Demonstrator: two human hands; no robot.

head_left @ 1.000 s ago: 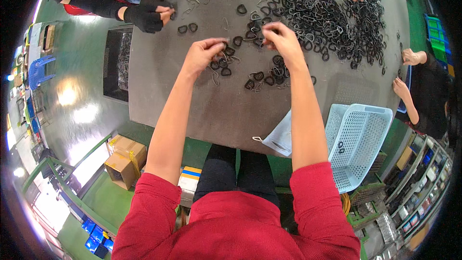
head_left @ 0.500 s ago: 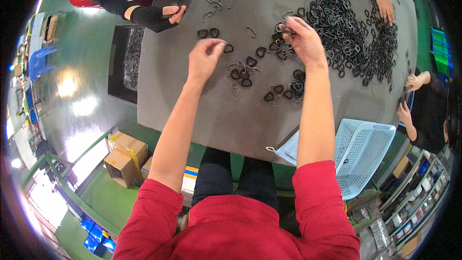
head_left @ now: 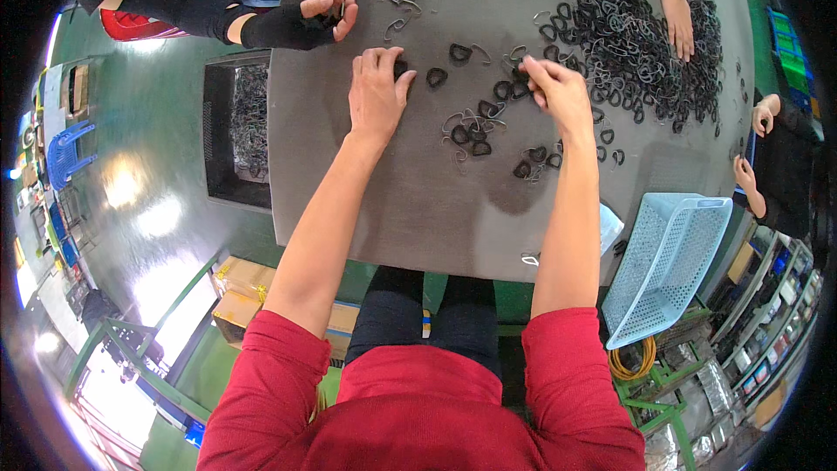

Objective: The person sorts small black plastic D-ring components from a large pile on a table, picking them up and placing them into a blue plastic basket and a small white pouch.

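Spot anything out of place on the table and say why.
A light-blue cloth, probably a mask, lies on the table, partly hidden by the right forearm. Unlike the heaped black rings, it seems misplaced.

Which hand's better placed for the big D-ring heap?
Likely the right hand: it is by the left edge of the D-ring heap. The left hand is farther off, at a black D-ring.

Lying on the table (head_left: pixel 410 209): black D-shaped rings (head_left: pixel 460 133) and thin, bent, greyish hooks (head_left: pixel 486 50), some loose, some clumped, many piled in a far-right heap (head_left: pixel 645 74). Partly hidden by the left hand (head_left: pixel 377 96): one ring. Near the right hand (head_left: pixel 562 100): more.
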